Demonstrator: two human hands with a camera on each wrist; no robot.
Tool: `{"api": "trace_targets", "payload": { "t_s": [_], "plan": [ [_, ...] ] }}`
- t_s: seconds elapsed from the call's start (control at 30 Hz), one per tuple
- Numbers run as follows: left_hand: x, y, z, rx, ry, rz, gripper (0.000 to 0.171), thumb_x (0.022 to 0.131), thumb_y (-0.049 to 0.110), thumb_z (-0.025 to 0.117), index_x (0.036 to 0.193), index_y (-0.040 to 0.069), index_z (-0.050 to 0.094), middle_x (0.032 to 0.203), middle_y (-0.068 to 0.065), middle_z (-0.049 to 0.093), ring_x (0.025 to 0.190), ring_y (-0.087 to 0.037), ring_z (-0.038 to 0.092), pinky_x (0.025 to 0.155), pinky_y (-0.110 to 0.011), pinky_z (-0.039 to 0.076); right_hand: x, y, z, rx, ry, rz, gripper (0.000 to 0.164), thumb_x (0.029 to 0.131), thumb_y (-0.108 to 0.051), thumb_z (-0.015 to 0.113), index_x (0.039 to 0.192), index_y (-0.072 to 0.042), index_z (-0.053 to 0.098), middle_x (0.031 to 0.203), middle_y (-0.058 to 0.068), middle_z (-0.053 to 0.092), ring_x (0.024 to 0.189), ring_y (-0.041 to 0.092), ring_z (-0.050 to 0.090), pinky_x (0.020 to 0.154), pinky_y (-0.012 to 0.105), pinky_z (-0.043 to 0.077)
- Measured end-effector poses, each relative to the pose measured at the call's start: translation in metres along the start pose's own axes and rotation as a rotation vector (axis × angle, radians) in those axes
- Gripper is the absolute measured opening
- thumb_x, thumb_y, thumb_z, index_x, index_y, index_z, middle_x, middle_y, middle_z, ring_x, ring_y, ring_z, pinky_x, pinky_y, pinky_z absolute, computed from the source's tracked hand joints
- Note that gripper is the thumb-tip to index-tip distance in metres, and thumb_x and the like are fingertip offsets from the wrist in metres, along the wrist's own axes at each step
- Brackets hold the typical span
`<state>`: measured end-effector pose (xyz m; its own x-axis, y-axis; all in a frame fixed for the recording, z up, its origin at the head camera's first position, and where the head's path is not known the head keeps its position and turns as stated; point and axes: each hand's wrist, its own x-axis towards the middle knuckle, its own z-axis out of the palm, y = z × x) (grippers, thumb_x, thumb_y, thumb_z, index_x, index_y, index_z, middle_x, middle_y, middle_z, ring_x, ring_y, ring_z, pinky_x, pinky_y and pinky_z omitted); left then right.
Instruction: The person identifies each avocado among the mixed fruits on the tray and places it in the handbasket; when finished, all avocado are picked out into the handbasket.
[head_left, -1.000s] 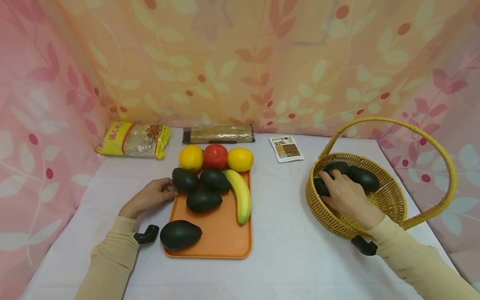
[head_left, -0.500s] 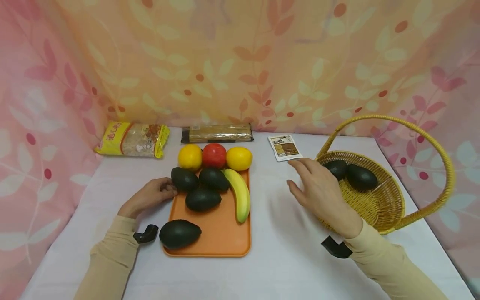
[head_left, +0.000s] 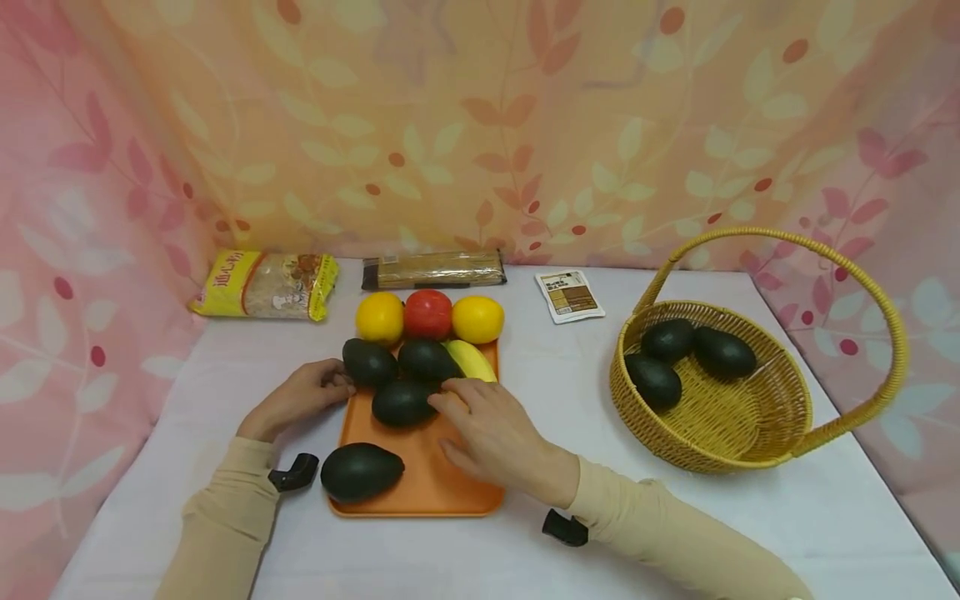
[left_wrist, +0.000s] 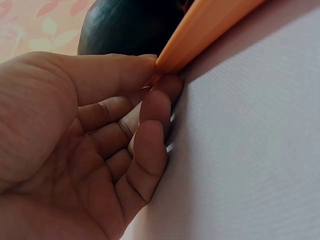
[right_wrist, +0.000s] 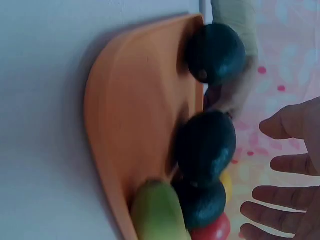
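Front avocado (head_left: 362, 472) is set alone at the near left corner of the orange tray (head_left: 457, 498). Right hand (head_left: 498, 429) is held over the tray's right side, fingers stretched and spread, nothing gripped; the spread looks suited to a rounded fruit. Left rim is pinched by the left hand (head_left: 303, 392), thumb above, index finger below, remaining fingers curled loosely by the cloth (head_left: 420, 558). Likely done so the tray is braced against sliding. Middle avocado (head_left: 401, 402) is placed just off the right fingertips; contact can't be confirmed. Off to the right, three avocados (head_left: 724, 352) are grouped in the wicker basket (head_left: 720, 427), confined by its wall. Behind the middle one, two avocados (head_left: 370, 363) and a banana (head_left: 471, 360) are packed close, probably so rolling is limited. Yellow and red fruits (head_left: 428, 315) are lined up at the far end. Packets (head_left: 266, 285) are parked along the curtain (head_left: 480, 125), apparently out of the way.
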<state>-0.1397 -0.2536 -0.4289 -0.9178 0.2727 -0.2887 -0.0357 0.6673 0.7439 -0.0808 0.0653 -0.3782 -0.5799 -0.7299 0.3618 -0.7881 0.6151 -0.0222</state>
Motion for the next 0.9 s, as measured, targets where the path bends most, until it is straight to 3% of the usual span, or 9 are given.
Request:
{"api": "trace_targets", "payload": {
  "t_s": [0.37,0.7,0.9],
  "plan": [
    [0.001,-0.004,0.002,0.002,0.023,0.025,0.029,0.093,0.022,0.063,0.114,0.001,0.061,0.092,-0.007,0.067,0.083,-0.016,0.057,0.077,-0.028,0.046,0.021,-0.045,0.027,-0.059,-0.103,-0.121,0.062,0.085,-0.052,0.067,0.137,-0.023,0.05,0.135,0.006,0.054,0.123,0.021,0.054,0.099,0.035,0.048],
    [0.004,-0.003,0.001,-0.007,0.017,0.014,0.029,0.094,0.022,0.064,0.113,0.001,0.061,0.093,-0.008,0.067,0.084,-0.015,0.057,0.077,-0.027,0.046,0.029,-0.065,0.036,-0.064,-0.09,-0.19,0.067,0.082,-0.055,0.071,0.137,-0.025,0.049,0.134,0.003,0.053,0.126,0.021,0.048,0.1,0.035,0.045],
    [0.003,-0.004,0.001,-0.018,0.01,0.01,0.033,0.094,0.022,0.063,0.117,0.0,0.06,0.094,-0.008,0.067,0.085,-0.017,0.057,0.079,-0.029,0.046,0.034,-0.077,0.041,-0.065,-0.148,-0.238,0.066,0.085,-0.056,0.067,0.141,-0.029,0.046,0.137,0.001,0.052,0.127,0.018,0.048,0.103,0.032,0.042]
  ]
}}
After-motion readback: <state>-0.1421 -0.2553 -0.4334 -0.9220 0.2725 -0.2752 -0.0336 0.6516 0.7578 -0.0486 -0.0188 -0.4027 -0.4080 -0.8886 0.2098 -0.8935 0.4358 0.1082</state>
